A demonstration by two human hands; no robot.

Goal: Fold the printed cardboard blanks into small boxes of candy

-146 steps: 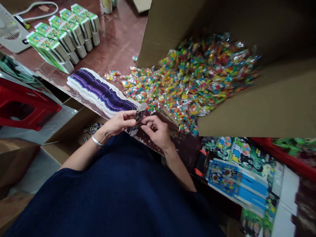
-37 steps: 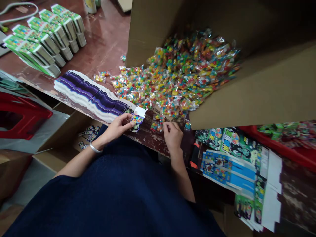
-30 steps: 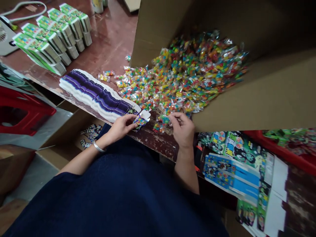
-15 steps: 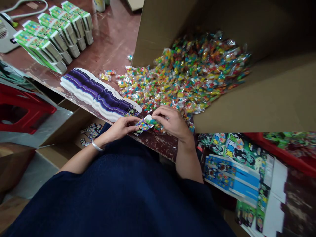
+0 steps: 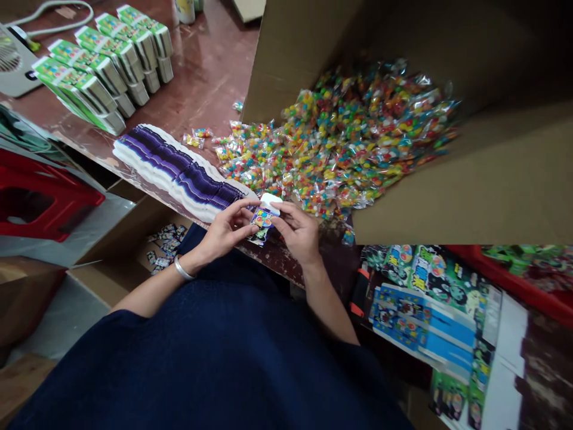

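Observation:
Between both hands is a small printed candy box point(image 5: 262, 222), purple and colourful, with its white top flap raised. My left hand point(image 5: 231, 226) grips the box by its left side, thumb across the front. From the right, my right hand point(image 5: 298, 231) pinches it near the flap. No candy packet shows at the box's opening; its inside is hidden. Just beyond the hands lies a heap of clear candy packets point(image 5: 322, 155) with multicoloured sweets. To the left, a long row of flat purple-and-white cartons point(image 5: 179, 170) lies along the table edge.
A large cardboard box point(image 5: 447, 203) on its side holds much of the heap. Stacks of green cartons point(image 5: 102, 63) stand at the back left. Below, an open cardboard box point(image 5: 105, 280) contains several small filled boxes point(image 5: 168, 245). Printed card sheets point(image 5: 425, 322) lie at right.
My right hand has drawn back from the packet at the box's mouth and now pinches the box itself. The packet no longer shows there. The box has turned more upright.

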